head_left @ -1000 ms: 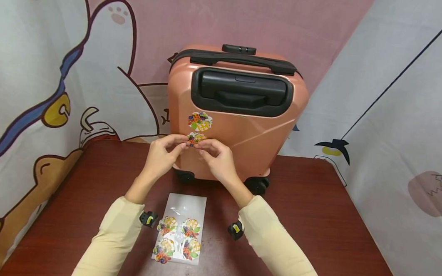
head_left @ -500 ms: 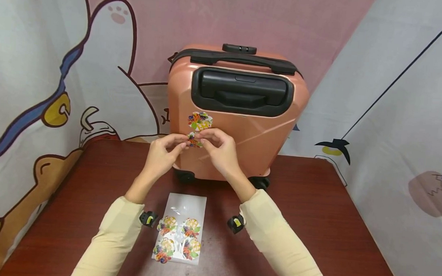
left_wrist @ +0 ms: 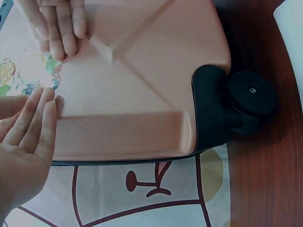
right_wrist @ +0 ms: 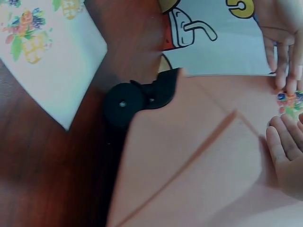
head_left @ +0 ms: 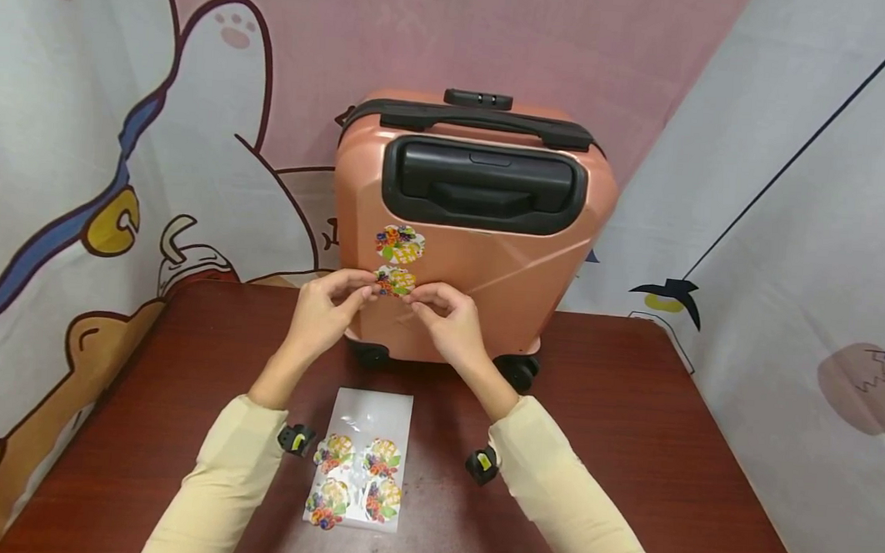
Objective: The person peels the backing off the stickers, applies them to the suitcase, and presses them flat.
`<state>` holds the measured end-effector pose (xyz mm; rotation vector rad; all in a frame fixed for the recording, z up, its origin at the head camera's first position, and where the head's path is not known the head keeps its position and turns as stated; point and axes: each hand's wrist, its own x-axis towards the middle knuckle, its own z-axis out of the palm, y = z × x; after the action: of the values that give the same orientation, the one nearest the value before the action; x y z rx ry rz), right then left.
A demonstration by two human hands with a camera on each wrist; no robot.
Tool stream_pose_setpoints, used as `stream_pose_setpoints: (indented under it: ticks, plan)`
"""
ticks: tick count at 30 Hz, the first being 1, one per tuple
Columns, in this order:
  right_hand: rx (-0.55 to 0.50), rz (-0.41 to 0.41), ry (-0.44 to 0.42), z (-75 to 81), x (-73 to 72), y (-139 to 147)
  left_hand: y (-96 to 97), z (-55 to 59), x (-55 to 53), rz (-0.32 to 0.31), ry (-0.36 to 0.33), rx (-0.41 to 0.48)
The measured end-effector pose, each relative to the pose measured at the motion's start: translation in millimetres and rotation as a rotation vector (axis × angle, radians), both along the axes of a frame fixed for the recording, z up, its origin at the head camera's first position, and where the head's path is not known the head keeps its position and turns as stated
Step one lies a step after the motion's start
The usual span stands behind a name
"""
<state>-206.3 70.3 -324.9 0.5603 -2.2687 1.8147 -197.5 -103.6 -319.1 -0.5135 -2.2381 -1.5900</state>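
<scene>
lower fruit sticker (head_left: 395,281): on the suitcase (head_left: 495,271) shell, just below the upper fruit sticker (head_left: 401,244)
left hand (head_left: 323,310): thumb and forefinger pinch its left edge
right hand (head_left: 449,323): fingertips at its lower right edge; pinching or pressing, cannot tell
sticking: probably best pressed from the middle outward, edges aligned, so no bubbles form

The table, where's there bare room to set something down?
One bare patch of the table lies between the right sleeve, the suitcase and the table's right edge. Another lies between the left sleeve and the left edge. The middle is crowded: the sticker sheet lies between the sleeves, with the suitcase standing behind it.
</scene>
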Motion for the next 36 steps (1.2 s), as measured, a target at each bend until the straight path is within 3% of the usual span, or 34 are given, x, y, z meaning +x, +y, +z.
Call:
stream_pose_setpoints:
  ticks: [10, 18, 26, 36]
  plan:
    - [-0.075, 0.041, 0.075, 26.6, 0.1, -2.2, 0.5, 1.1, -0.4, -0.009, -0.015, 0.019]
    - [-0.06, 0.015, 0.024, 10.1, 0.7, 4.5, 0.1, -1.6, 0.5, 0.005, -0.013, -0.016]
    - [-0.095, 0.019, -0.036, -0.3, 1.4, 7.3, -7.2, -31.8, -20.2, 0.0, -0.04, -0.03]
    - [-0.098, 0.019, -0.048, -0.2, 2.2, 8.1, -8.3, -42.5, -20.9, -0.038, -0.116, -0.051]
